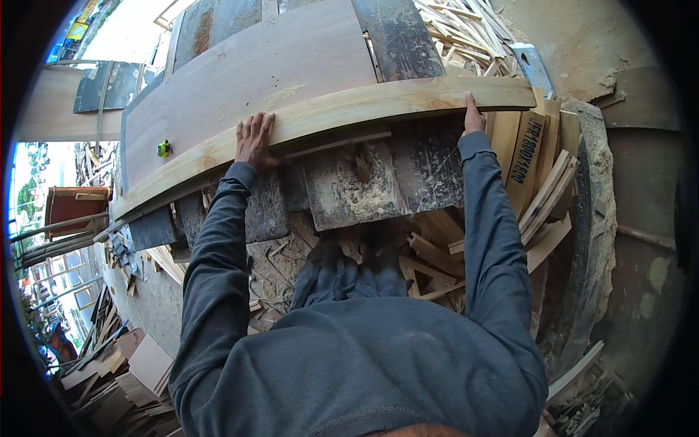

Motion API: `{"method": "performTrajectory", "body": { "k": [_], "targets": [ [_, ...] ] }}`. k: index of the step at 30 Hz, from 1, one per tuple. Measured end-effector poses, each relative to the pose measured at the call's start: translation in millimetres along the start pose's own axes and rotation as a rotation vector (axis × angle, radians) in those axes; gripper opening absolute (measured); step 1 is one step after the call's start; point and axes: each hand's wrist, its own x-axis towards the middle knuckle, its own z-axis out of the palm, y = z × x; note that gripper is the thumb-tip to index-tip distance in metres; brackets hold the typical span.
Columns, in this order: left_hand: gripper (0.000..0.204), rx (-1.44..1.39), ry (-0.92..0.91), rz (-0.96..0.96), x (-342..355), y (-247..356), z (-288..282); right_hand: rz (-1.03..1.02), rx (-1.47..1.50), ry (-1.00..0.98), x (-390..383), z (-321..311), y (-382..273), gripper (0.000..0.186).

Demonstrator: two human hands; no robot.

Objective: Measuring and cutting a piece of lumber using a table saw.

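A long pale wooden plank (pixel 349 108) lies slanting across a broad plywood sheet (pixel 240 58) on a rough work surface (pixel 349 186). My left hand (pixel 255 142) grips the plank left of its middle, fingers bent over the top and thumb at the near edge. Near the plank's right end, my right hand (pixel 471 116) holds it, thumb on top and the other fingers hidden underneath. A small yellow-green tool (pixel 164 148), possibly a tape measure, sits on the plywood beyond the plank's left part.
Loose wood strips (pixel 466 29) are heaped at back right, and more boards (pixel 520 160) stand beside my right arm. Offcuts (pixel 145 364) pile up at lower left. A worn wall (pixel 648 204) borders the right side. Debris covers the ground (pixel 284 262) near my feet.
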Motion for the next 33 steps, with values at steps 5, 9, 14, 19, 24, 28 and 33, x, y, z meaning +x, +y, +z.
{"method": "performTrajectory", "body": {
  "k": [5,9,14,19,24,28,33],
  "targets": [
    [0.114,0.014,-0.006,-0.095,-5.4,-16.9,0.2,-0.114,-0.082,-0.030,-52.4,10.8,3.3,0.090],
    [0.104,0.043,0.041,-0.127,-3.9,-13.3,3.5,-0.148,-0.353,0.131,-50.8,12.9,7.3,0.084],
    [0.100,0.026,0.080,-0.133,-4.8,-7.6,2.8,-0.182,-0.404,0.189,-50.4,12.8,14.5,0.089],
    [0.097,0.020,0.096,-0.171,-4.6,-7.4,0.5,-0.190,-0.435,0.187,-49.2,15.9,14.2,0.091],
    [0.095,0.035,0.120,-0.176,-10.7,-8.3,2.0,-0.224,-0.423,0.172,-50.9,12.4,20.1,0.090],
    [0.094,0.003,0.147,-0.163,-9.6,-4.1,-1.0,-0.310,-0.400,0.148,-45.4,10.7,29.0,0.089],
    [0.098,0.041,0.175,-0.143,-9.0,-12.1,3.7,-0.312,-0.383,0.126,-43.3,12.8,30.7,0.088]
  ]
}}
